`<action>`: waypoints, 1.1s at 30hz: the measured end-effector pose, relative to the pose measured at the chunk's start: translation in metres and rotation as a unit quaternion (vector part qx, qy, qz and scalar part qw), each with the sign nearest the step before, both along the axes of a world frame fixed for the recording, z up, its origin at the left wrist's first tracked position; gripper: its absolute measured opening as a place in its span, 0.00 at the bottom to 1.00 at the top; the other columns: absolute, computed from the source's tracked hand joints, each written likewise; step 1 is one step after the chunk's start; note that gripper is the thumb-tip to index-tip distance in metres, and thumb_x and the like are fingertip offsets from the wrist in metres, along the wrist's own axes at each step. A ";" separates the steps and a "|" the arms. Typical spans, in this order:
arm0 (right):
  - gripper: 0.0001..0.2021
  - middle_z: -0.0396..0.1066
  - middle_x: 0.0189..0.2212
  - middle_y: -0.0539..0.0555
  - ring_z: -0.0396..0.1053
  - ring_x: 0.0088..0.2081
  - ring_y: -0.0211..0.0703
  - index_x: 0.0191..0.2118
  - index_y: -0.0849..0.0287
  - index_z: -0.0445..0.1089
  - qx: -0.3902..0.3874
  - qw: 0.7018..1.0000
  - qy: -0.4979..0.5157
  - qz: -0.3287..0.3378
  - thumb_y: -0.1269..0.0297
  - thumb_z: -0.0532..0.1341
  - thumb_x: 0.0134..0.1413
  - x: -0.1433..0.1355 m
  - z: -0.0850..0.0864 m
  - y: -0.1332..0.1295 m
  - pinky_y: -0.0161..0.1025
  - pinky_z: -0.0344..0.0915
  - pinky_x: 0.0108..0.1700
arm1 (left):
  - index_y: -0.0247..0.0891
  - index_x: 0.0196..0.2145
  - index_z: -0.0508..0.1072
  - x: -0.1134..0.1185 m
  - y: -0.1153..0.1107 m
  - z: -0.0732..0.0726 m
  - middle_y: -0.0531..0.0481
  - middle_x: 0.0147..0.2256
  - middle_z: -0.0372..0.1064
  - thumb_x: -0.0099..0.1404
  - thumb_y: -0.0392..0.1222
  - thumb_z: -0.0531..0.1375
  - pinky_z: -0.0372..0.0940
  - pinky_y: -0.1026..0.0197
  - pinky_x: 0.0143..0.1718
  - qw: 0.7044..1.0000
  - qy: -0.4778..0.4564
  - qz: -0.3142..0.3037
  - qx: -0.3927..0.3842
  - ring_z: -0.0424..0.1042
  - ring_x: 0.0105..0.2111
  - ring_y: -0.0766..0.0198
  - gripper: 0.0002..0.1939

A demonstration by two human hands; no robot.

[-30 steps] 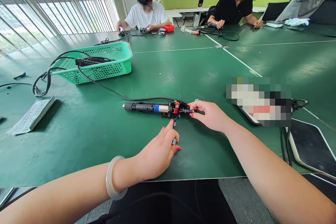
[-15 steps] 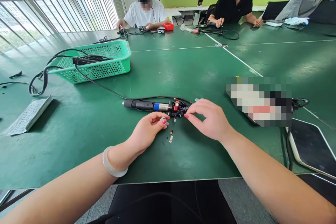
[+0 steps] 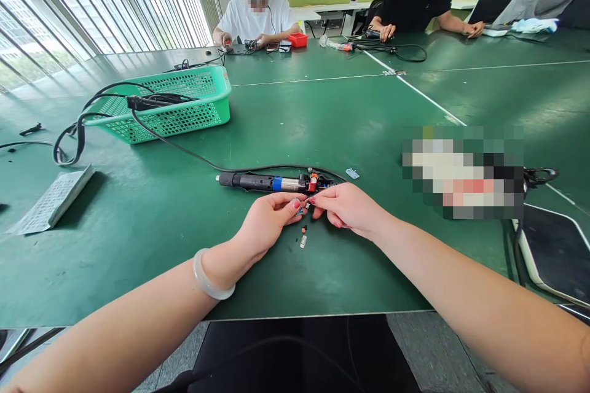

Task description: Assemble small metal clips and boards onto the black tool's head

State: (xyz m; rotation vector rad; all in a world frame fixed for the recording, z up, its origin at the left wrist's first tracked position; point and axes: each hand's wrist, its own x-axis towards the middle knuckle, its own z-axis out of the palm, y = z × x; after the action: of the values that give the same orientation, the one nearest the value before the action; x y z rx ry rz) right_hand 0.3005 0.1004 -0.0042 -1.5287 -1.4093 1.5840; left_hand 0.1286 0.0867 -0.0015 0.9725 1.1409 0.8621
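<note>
In the head view, my left hand point(image 3: 262, 221) pinches a small grey-blue plate point(image 3: 300, 211) between thumb and forefinger. The fingertips of my right hand point(image 3: 353, 209) are closed right beside that plate; whatever they grip is too small to make out. Just beyond both hands lies a slim black cylindrical tool point(image 3: 249, 182) with a blue band and a metal section. Its right end is opened up, with a red-orange part point(image 3: 313, 182) and thin wires exposed, partly hidden by my right hand. A small white-silver piece point(image 3: 303, 242) rests on the table below my fingers.
A green basket point(image 3: 179, 126) of black cables stands at the back left, one cable reaching the tool. Another small grey-blue plate point(image 3: 352, 173) lies beyond my right hand. A paper-covered block point(image 3: 58, 199) is left, a phone point(image 3: 555, 252) right. People sit across the table.
My right hand has moved left and toward me, from the tool's right end to the plate in my left hand. The left hand keeps its pinch, and the view has shifted slightly.
</note>
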 end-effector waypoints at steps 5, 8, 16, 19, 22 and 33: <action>0.11 0.64 0.12 0.47 0.49 0.10 0.26 0.22 0.62 0.69 -0.009 0.999 0.044 -0.015 0.64 0.61 0.52 0.002 -0.002 0.001 0.30 0.40 0.13 | 0.33 0.40 0.76 0.007 0.001 0.005 0.46 0.33 0.76 0.62 0.33 0.61 0.71 0.66 0.33 0.998 0.056 0.017 -0.025 0.75 0.28 0.68 0.09; 0.12 0.61 0.09 0.45 0.49 0.10 0.26 0.20 0.62 0.67 -0.007 0.998 0.052 -0.022 0.65 0.60 0.52 0.004 -0.003 0.001 0.29 0.40 0.13 | 0.34 0.44 0.74 0.008 0.004 0.005 0.48 0.32 0.76 0.62 0.32 0.60 0.71 0.68 0.32 0.998 0.059 0.024 -0.024 0.75 0.27 0.70 0.12; 0.11 0.57 0.07 0.44 0.49 0.11 0.28 0.19 0.60 0.65 0.032 0.999 0.002 -0.023 0.64 0.60 0.49 0.000 -0.004 -0.003 0.30 0.44 0.16 | 0.33 0.46 0.76 0.011 0.005 0.005 0.46 0.39 0.77 0.66 0.33 0.55 0.72 0.63 0.42 0.999 0.026 0.011 -0.029 0.76 0.31 0.69 0.13; 0.11 0.58 0.08 0.43 0.52 0.11 0.29 0.20 0.59 0.65 0.072 0.997 -0.032 -0.017 0.62 0.60 0.48 -0.002 -0.007 -0.005 0.30 0.48 0.17 | 0.32 0.46 0.76 0.012 0.004 0.005 0.45 0.38 0.77 0.66 0.33 0.56 0.72 0.61 0.45 0.999 0.024 -0.004 -0.032 0.77 0.32 0.67 0.13; 0.11 0.60 0.09 0.43 0.54 0.12 0.30 0.21 0.59 0.65 0.108 0.992 -0.061 -0.009 0.61 0.60 0.49 -0.002 -0.009 -0.006 0.31 0.51 0.19 | 0.32 0.48 0.74 0.009 0.004 0.001 0.46 0.38 0.77 0.62 0.33 0.60 0.70 0.58 0.48 0.999 0.027 -0.032 -0.023 0.77 0.34 0.65 0.16; 0.13 0.60 0.10 0.44 0.56 0.14 0.32 0.24 0.59 0.67 0.117 0.991 -0.064 -0.002 0.56 0.59 0.52 -0.001 -0.009 -0.008 0.32 0.54 0.21 | 0.34 0.53 0.71 0.004 0.006 -0.007 0.50 0.31 0.77 0.58 0.33 0.62 0.68 0.57 0.49 0.995 0.070 -0.067 0.012 0.77 0.36 0.64 0.24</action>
State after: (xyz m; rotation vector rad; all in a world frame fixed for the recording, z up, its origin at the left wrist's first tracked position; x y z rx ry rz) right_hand 0.2999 0.0925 -0.0132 -1.5114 -1.5988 1.2857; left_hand 0.1328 0.0925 -0.0081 1.1310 1.1717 0.7108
